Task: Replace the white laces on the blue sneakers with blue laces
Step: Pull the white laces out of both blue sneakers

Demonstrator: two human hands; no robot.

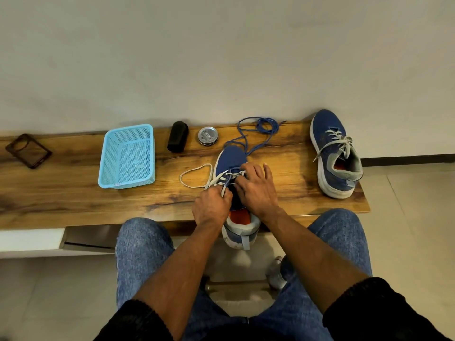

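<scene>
Near sneaker (232,163) at bench (73,193) front edge, heel overhanging; left hand (211,205) pinches its white lace (194,174), right hand (256,188) on the eyelets, grip unclear, blue lace (258,126) trailing to back edge, second sneaker (334,153) at right end.

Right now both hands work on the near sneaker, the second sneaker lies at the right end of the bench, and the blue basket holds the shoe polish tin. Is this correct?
Not quite. In the head view the basket holds no tin; the tin stands on the bench, right of the basket, beside a black brush. The rest is correct: left hand and right hand work on the near sneaker; the second sneaker lies at the right end.
</scene>
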